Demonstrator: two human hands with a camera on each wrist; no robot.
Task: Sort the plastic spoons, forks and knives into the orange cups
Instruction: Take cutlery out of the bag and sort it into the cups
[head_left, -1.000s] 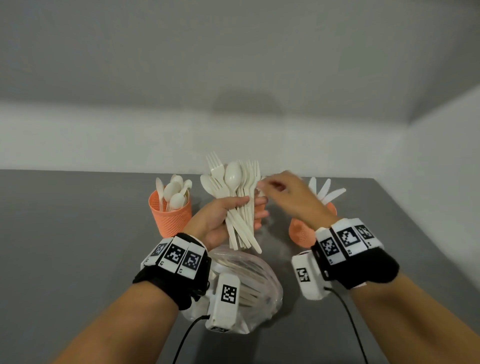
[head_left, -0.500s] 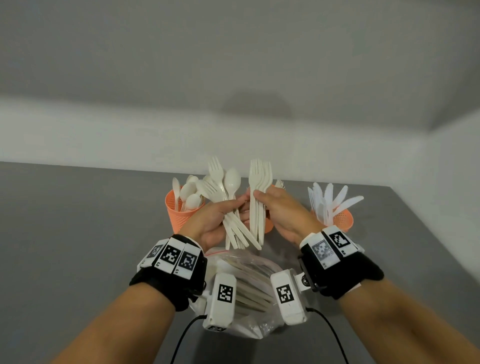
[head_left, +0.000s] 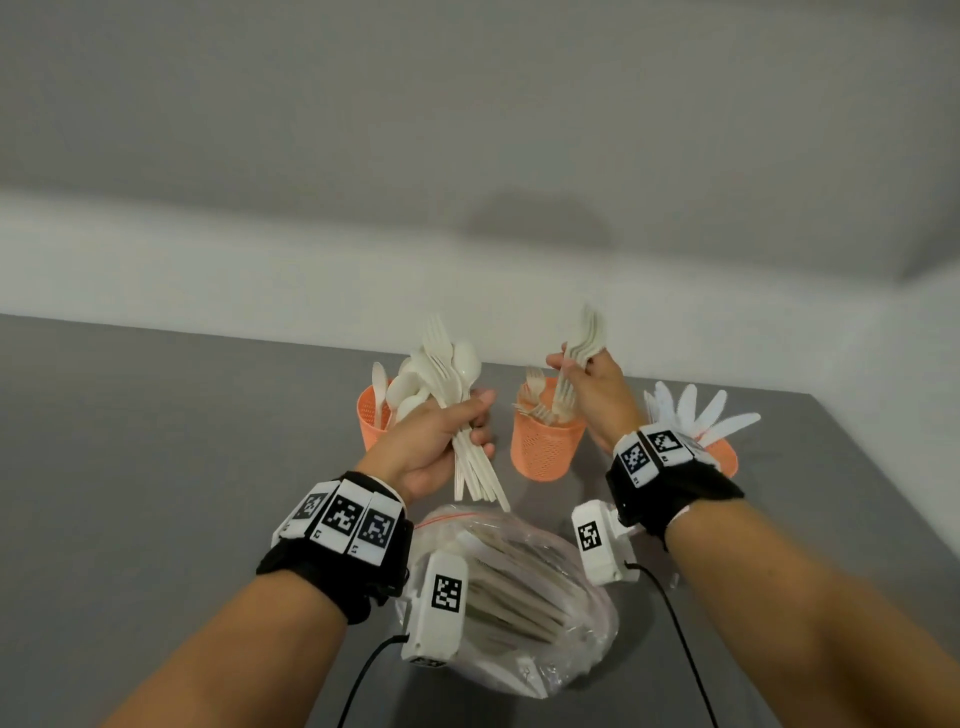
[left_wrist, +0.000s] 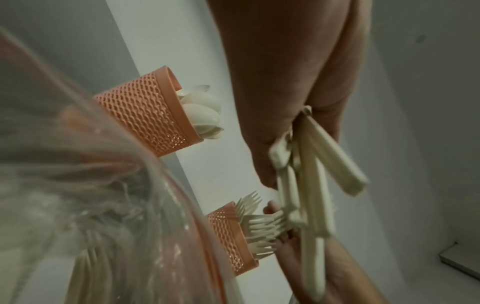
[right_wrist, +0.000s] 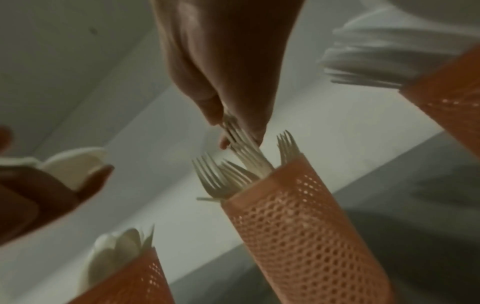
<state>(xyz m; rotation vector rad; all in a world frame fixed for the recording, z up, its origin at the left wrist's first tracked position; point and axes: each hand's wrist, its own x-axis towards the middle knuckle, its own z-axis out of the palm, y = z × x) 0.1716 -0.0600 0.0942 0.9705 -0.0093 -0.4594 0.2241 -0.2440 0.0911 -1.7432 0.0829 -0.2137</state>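
Note:
Three orange mesh cups stand in a row on the grey table. The left cup (head_left: 370, 422) holds spoons, the middle cup (head_left: 543, 448) holds forks (right_wrist: 226, 176), and the right cup (head_left: 723, 457) holds knives (head_left: 696, 410). My left hand (head_left: 441, 431) grips a mixed bundle of white forks and spoons (head_left: 457, 395) upright, in front of the left cup. My right hand (head_left: 589, 387) pinches a small stack of forks (head_left: 582, 345) with the handles reaching down into the middle cup's mouth (right_wrist: 257, 162).
A clear plastic bag (head_left: 524, 587) with more cutlery lies on the table near me, under my wrists. A white wall runs behind the cups, and the table's right edge (head_left: 883, 499) slants close to the knife cup.
My right hand pulled a stack of forks out of the left hand's bundle and carried it right, over the middle cup. The left hand kept its bundle and shifted slightly left.

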